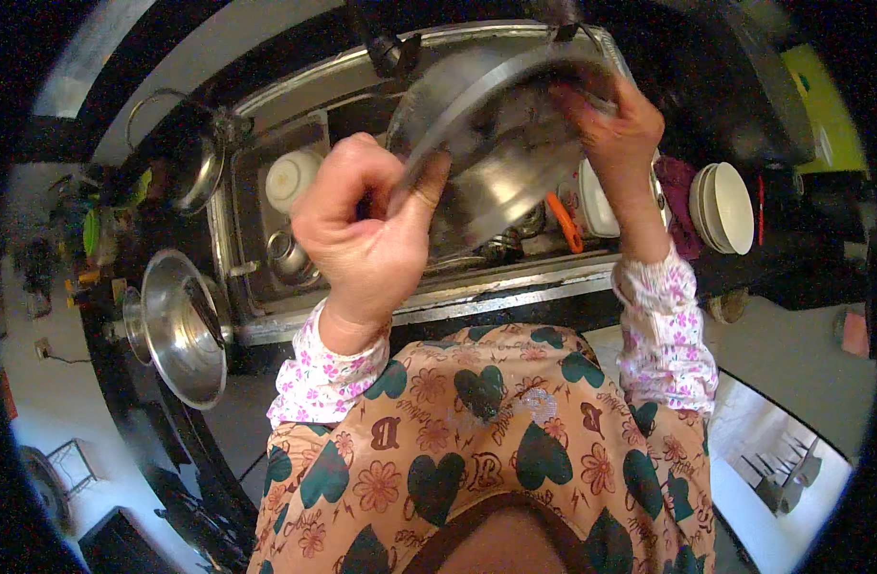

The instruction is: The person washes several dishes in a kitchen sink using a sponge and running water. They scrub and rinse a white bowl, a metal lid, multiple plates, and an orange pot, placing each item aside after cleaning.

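The left hand is closed on the near-left rim of a large metal basin, its thumb over the edge, while the right hand is curled round the far-right edge, fingers blurred. The basin is held tilted above the sink. At the sink's left end sit a white bowl and a small metal pot, toward its right an orange handle, and beyond its right end stacked pale bowls.

The basin is smooth, shiny metal; the sleeves are matt cloth.
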